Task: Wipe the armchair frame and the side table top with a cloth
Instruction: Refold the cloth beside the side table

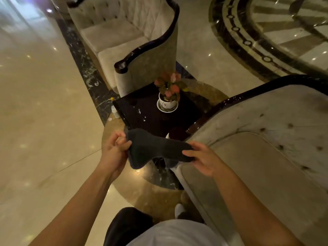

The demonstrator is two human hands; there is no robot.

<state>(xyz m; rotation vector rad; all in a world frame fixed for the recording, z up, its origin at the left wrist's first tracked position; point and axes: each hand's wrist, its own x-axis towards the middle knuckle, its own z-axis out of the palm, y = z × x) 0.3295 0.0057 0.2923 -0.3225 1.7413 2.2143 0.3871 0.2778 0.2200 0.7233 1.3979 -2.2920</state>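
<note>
holding 1 cloth (152,148) | 2 hands: left (115,150), right (204,158) | 2 armchairs (266,139)

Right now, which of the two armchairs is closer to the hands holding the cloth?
The near armchair on the right, its dark frame just beside the right hand. The other armchair stands beyond the side table.

Dark grey cloth (156,148), plain. Table (142,110) top glossy near-black with white flecks. White pot (166,102), pink-red leaves. Armchair (266,125) beige, button-tufted, with dark glossy frame (248,93). Floor (44,103) cream marble, black veined border, striped round inlay.
</note>
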